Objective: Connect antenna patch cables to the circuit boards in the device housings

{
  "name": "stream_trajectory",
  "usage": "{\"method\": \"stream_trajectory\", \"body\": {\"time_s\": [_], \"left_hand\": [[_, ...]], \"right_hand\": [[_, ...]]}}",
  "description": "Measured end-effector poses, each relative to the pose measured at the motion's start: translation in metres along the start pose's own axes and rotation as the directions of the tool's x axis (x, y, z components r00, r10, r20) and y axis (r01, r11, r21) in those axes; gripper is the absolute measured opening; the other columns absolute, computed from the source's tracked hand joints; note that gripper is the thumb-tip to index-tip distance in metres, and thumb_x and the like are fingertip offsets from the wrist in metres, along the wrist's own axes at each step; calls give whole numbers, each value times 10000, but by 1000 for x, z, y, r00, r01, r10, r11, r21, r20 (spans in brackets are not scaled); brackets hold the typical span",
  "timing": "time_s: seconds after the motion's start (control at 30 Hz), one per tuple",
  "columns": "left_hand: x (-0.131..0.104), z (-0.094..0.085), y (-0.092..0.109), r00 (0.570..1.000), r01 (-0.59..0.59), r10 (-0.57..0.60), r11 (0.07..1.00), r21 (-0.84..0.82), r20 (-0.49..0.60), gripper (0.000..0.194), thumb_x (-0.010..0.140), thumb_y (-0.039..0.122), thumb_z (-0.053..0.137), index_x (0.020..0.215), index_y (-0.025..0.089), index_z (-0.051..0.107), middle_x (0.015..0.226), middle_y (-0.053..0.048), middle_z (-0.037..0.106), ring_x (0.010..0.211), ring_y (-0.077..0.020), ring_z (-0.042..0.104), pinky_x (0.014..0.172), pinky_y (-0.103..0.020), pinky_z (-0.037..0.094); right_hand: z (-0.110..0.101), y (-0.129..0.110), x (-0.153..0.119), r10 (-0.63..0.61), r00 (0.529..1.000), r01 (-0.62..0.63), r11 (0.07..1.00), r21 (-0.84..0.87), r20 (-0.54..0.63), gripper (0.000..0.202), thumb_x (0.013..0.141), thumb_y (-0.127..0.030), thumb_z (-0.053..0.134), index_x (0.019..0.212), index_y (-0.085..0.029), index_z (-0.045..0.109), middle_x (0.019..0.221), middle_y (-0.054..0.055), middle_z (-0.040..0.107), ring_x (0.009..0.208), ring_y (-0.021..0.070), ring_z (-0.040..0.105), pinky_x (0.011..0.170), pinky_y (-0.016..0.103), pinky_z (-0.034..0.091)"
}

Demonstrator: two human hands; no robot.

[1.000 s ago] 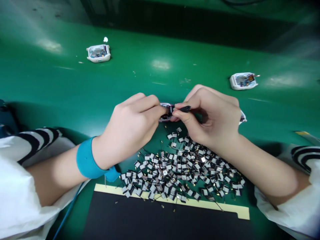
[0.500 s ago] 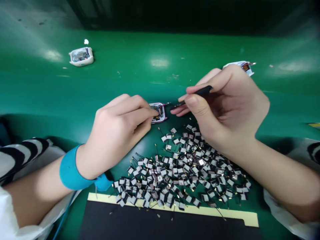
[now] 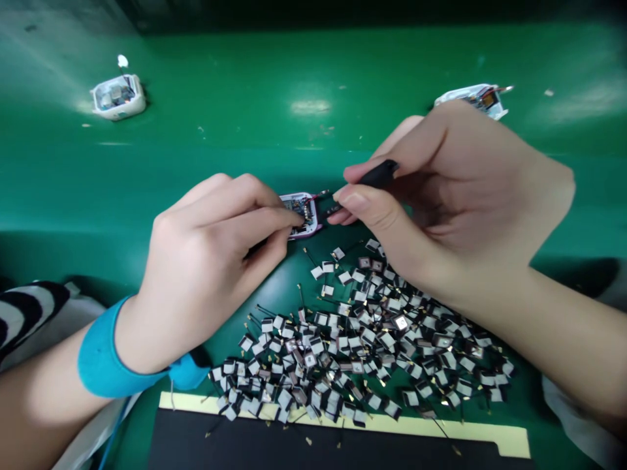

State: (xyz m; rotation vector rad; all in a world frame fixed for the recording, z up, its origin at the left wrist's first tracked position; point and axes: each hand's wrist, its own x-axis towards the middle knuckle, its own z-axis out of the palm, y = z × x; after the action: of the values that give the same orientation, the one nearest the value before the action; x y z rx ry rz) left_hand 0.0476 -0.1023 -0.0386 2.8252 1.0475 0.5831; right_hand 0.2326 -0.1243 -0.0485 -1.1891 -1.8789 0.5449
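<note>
My left hand [image 3: 215, 241], a blue band round its wrist, is closed at the left side of a small white watch-like case [image 3: 313, 225]. The case lies open-faced, showing a circuit board, and its left part is hidden under my fingers. A fingertip rests on the board. From the case's right edge a short reddish wire sticks out. My right hand [image 3: 455, 196] pinches a slim black tool [image 3: 379, 175] between thumb and fingers. The tool slants down left, its tip just right of the case and apart from it; its exact kind I cannot tell.
A large pile of small grey-and-black modules with short cables [image 3: 343, 346] spreads below my hands. It overlaps a black sheet with a yellow edge [image 3: 441, 427]. Another open white case [image 3: 120, 98] stands back left, and a similar case [image 3: 473, 96] is partly behind my right hand.
The view has shifted and come slightly nearer. Both hands keep their grips, and the tool's tip remains close to the case's right side.
</note>
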Motion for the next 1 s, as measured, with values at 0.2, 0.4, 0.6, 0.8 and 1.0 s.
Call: {"method": "stream_trajectory", "body": {"time_s": [0.2, 0.4, 0.6, 0.8, 1.0], "left_hand": [[-1, 2, 0, 1000, 18, -18, 1000, 20, 2, 147, 827, 260, 447, 836, 235, 591, 789, 32, 573, 647, -114, 512, 578, -270, 423], [-2, 0, 6, 999, 49, -49, 999, 17, 16, 161, 839, 251, 425, 818, 221, 582, 806, 23, 565, 717, -134, 544, 611, -285, 445], [-3, 0, 3, 1000, 5, -5, 1000, 3, 15, 210, 855, 240, 381, 786, 219, 578, 807, 13, 554, 753, -141, 558, 695, -324, 489], [-3, 1, 1, 1000, -16, 16, 1000, -23, 8, 242, 866, 262, 353, 791, 220, 579, 787, 9, 541, 781, -147, 562, 717, -339, 504], [-3, 0, 6, 998, 49, -48, 998, -38, 32, 294, 874, 205, 298, 778, 215, 576, 784, 12, 521, 809, -152, 558, 712, -327, 477]], "right_hand": [[5, 4, 0, -91, 992, 94, 995, 29, -88, 201, 755, -195, 582, 691, -192, 391, 628, -22, 494, 694, 124, 571, 499, 218, 448], [5, 6, 0, -163, 985, 155, 979, -135, -55, 184, 793, -211, 536, 692, -211, 382, 639, -40, 512, 724, 96, 579, 510, 181, 431], [4, 0, 3, -239, 971, 225, 932, -284, -13, 135, 822, -214, 501, 704, -194, 438, 615, -46, 520, 690, 40, 564, 588, 122, 453], [5, -5, 2, -275, 961, 259, 857, -444, 30, 164, 802, -247, 533, 653, -193, 491, 629, -45, 570, 602, 44, 541, 564, 128, 459], [7, -4, 0, -240, 970, 230, 844, -485, 43, 187, 836, -263, 449, 662, -222, 505, 643, -40, 557, 641, 88, 560, 535, 199, 444]]}}
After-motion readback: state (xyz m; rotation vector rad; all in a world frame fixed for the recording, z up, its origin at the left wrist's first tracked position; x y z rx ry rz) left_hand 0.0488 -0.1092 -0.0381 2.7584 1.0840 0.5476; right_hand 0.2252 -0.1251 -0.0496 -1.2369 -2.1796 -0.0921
